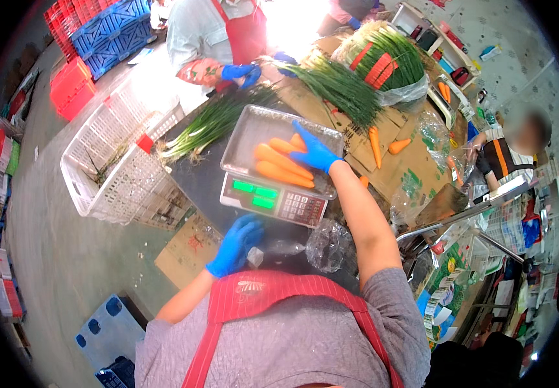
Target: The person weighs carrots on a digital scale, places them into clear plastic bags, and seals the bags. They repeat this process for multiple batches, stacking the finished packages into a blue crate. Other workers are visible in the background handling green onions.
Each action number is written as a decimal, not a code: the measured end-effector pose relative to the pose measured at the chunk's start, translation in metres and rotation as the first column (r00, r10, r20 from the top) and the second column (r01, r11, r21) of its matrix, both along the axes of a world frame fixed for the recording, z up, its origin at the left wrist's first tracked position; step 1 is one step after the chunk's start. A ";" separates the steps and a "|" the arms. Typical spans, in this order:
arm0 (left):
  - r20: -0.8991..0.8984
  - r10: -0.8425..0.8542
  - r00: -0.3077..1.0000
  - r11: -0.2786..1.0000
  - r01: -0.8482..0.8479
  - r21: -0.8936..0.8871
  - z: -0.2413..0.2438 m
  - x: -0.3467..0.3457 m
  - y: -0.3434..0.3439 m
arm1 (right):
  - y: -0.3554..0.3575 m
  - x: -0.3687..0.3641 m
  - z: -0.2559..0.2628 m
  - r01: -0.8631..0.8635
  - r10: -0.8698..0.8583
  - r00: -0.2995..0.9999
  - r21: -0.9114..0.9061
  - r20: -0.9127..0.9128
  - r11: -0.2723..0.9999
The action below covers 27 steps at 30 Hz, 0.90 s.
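Note:
Several carrots [279,165] lie in the metal tray [245,121] of a digital scale [272,200] with a lit green display. My right hand [314,148], in a blue glove, reaches over the tray with its fingers spread, touching or just above the carrots at their upper right end; whether it grips one is hidden. My left hand [237,245], also gloved in blue and slightly blurred, is at the table edge below the scale, beside a small white object [255,257]. A clear plastic bag [328,245] lies below the scale, near my right forearm.
Green onions [211,126] lie left of the tray; another bunch [342,87] and a large tied bundle [386,63] lie beyond. Loose carrots [375,145] rest on cardboard at right. A white plastic crate [83,189] stands left. A co-worker in blue gloves stands across the table.

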<state>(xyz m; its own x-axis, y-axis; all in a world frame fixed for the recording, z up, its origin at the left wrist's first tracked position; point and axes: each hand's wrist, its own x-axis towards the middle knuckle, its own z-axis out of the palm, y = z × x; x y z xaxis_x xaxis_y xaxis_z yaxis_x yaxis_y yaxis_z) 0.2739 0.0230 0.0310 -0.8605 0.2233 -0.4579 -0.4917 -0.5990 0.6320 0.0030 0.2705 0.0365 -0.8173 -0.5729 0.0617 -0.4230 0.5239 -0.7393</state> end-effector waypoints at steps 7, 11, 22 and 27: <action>-0.247 -0.387 0.888 0.835 0.224 -0.503 -0.033 -0.005 0.030 | 0.042 0.160 0.028 0.523 -0.425 0.836 -0.268 0.348 0.809; -0.347 -0.452 0.822 0.840 0.261 -0.476 -0.075 -0.002 0.057 | 0.066 0.281 -0.025 0.574 -0.529 0.815 0.208 -0.235 0.792; -0.315 -0.728 0.608 0.675 0.715 -0.181 -0.033 0.015 0.096 | 0.001 0.339 -0.026 0.838 -0.322 0.544 -0.486 0.775 0.246; -0.485 -0.791 0.373 0.596 0.646 -0.477 -0.045 0.016 0.092 | 0.028 0.341 0.008 0.819 -0.369 0.558 -0.565 0.743 0.103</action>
<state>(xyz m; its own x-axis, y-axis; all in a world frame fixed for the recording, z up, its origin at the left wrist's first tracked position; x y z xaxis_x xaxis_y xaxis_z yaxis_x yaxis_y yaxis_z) 0.2895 0.1154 -0.0135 -0.4815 0.8761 -0.0253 -0.1493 -0.0535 0.9873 0.3445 0.2989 0.0447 -0.9175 0.2998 -0.2615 0.0953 -0.4726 -0.8761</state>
